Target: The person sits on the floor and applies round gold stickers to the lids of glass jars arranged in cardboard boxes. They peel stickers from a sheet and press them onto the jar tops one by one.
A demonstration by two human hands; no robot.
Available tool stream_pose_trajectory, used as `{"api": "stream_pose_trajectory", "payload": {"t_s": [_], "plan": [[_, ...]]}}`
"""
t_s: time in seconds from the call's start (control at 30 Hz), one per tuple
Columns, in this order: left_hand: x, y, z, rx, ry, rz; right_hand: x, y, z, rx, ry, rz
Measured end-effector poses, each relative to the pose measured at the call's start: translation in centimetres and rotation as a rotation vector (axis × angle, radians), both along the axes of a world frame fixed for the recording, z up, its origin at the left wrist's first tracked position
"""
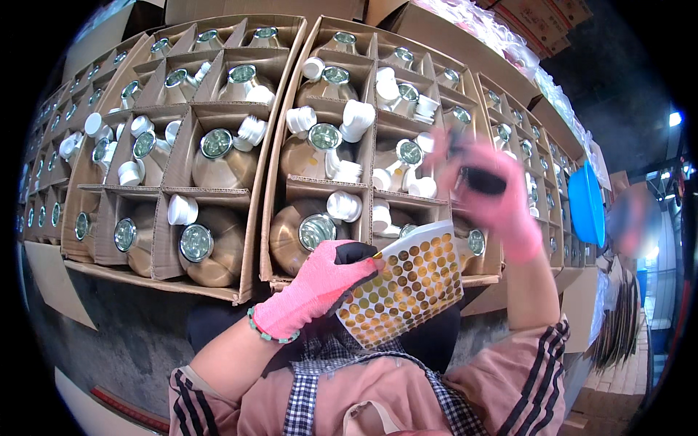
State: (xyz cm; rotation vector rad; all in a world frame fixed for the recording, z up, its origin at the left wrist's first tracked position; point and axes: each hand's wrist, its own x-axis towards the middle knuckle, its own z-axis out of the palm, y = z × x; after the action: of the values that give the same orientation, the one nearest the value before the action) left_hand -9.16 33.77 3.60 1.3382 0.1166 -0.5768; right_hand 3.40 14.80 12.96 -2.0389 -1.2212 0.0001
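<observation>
My left hand (314, 282), in a pink glove with dark fingertips, grips a sheet of round gold stickers (401, 285) by its upper left edge. The sheet tilts over my lap. My right hand (496, 190), gloved the same way, is raised above the right side of the divided carton (270, 247) in front of me. Motion blurs its fingers, so whether they hold anything cannot be made out. Below and around the hands, gold-coloured bottles (289, 240) with silvery round mouths sit in the cardboard compartments. Stacked white plastic caps (344, 206) lie among the bottle necks.
Another divided carton (182, 282) of gold bottles and white caps stands to the left, with more cartons at both sides. A blue basin (586, 205) is at the right. Clear plastic wrapping (502, 47) lies at the back. A blurred person (634, 221) is at far right.
</observation>
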Motion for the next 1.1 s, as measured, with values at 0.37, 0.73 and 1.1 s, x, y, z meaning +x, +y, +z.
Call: {"api": "stream_pose_trajectory", "payload": {"t_s": [0.37, 0.73, 1.1], "plan": [[0.4, -0.3, -0.2, -0.190, 0.044, 0.064, 17.6, 0.9, -8.1, -0.582, -0.165, -0.537], [0.3, -0.1, -0.3, -0.202, 0.003, -0.007, 20.3, 2.3, -10.5, -1.094, -0.500, -0.253], [0.3, -0.1, -0.2, -0.189, 0.004, -0.007, 20.2, 2.1, -10.9, -1.002, -0.720, -0.135]]}}
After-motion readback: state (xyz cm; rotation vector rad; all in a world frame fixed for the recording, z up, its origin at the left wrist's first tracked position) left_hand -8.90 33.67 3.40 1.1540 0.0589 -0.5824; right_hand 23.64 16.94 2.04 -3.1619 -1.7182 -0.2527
